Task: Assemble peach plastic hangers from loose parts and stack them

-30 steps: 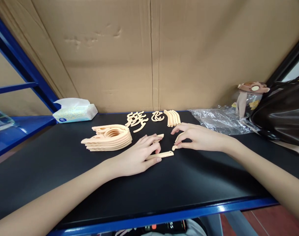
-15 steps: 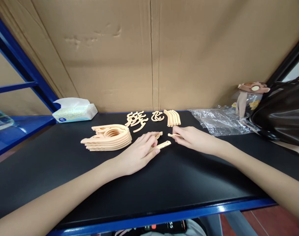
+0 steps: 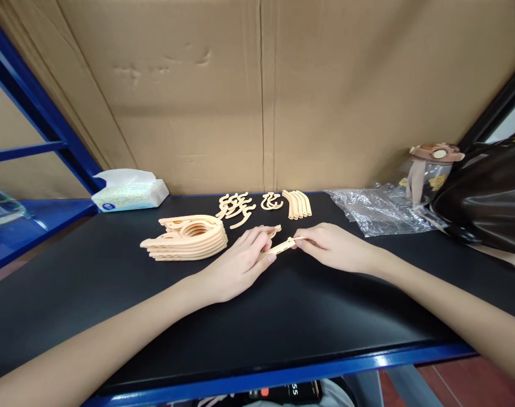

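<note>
My left hand (image 3: 242,264) is closed over a cream plastic hanger body (image 3: 282,247), with thumb and fingers pressing on it. Two slotted ends of the hanger body stick out to the right of my fingers; the rest is hidden under the palm. From the right, my right hand (image 3: 325,244) pinches a thin cream hanger piece (image 3: 298,238). Its tip touches the near end of the hanger body, and most of it is covered by my fingers. Left of my hands lies a stack of cream hanger bodies (image 3: 189,240).
Behind my hands lie loose hooked pieces (image 3: 236,206), small curved pieces (image 3: 271,201) and a row of curved arms (image 3: 297,204). A tissue pack (image 3: 132,195) stands at back left. At right are a clear plastic bag (image 3: 371,209), a bottle (image 3: 435,169) and a dark bag (image 3: 486,192).
My right hand has shifted slightly left and down, bringing its thin piece against the end of the hanger body. My left hand has stayed in place, holding on.
</note>
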A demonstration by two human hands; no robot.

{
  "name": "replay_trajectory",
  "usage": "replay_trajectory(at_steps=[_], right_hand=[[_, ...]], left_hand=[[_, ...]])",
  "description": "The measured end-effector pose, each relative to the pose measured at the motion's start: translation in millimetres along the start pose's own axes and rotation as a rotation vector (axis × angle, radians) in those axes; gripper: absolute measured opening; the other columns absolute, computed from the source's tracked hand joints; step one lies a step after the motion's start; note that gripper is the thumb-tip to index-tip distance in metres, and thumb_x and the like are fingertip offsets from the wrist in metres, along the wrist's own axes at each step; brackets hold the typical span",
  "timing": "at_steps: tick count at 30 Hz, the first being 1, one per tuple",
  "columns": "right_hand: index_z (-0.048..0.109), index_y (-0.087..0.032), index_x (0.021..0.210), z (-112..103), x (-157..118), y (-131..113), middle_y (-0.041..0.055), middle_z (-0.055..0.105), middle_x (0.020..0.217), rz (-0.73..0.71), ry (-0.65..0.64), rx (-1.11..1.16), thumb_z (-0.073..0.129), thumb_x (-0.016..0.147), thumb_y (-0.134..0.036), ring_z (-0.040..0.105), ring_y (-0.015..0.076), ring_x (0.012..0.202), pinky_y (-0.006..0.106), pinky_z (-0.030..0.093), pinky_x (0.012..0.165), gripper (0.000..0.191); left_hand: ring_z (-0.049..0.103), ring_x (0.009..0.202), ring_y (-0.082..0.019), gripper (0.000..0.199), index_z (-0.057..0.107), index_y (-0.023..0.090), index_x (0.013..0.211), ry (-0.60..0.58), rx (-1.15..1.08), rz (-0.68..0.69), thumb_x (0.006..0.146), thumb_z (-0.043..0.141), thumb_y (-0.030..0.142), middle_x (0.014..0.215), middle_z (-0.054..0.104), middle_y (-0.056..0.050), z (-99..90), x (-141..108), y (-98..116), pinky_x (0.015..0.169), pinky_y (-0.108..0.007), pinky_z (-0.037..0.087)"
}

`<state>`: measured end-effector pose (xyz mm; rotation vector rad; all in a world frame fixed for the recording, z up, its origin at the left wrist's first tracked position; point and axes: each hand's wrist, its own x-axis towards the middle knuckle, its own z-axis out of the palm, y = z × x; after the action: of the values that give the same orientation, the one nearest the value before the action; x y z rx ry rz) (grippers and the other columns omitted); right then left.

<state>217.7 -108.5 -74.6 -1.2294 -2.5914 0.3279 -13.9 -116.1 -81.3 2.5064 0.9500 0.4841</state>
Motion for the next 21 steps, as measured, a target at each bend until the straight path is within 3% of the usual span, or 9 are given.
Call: replay_trajectory(at_steps=[4,11,21], right_hand=[[0.054,-0.018,0.077,0.3,1.8,3.2,-0.0052,0.047,0.057,-0.023,-0.016,0.089,0.038,0.094,-0.027,0.041,0.0082,0.051,0.023,0.028,0.053,0.025],[0.040,-0.019,0.067,0.1,2.8,4.1,-0.0065,0.037,0.055,-0.072,0.014,0.105,0.037,0.095,-0.044,0.036,0.0081,0.050,0.022,0.025,0.050,0.037],[0.043,-0.019,0.074,1.0,0.8,1.0,-0.0028,0.050,0.061,-0.053,0.015,-0.207,0.025,0.098,-0.044,0.046,0.0112,0.053,0.025,0.025,0.050,0.039]], left_hand=[[0.027,0.134,-0.019,0.022,0.043,0.021,0.088,0.016,0.000,0.020,0.098,0.028,0.034,0.135,0.039,-0.007,1.2,-1.2,-0.4,0.108,-0.038,0.031],[0.013,0.139,-0.023,0.031,0.054,0.023,0.103,0.003,0.040,0.007,0.098,0.028,0.039,0.149,0.023,-0.002,4.2,-2.5,-3.4,0.113,-0.045,0.020],[0.017,0.139,-0.021,0.034,0.055,0.023,0.106,-0.041,0.018,-0.003,0.098,0.027,0.040,0.147,0.026,-0.002,2.4,-1.5,-4.1,0.113,-0.042,0.022]])
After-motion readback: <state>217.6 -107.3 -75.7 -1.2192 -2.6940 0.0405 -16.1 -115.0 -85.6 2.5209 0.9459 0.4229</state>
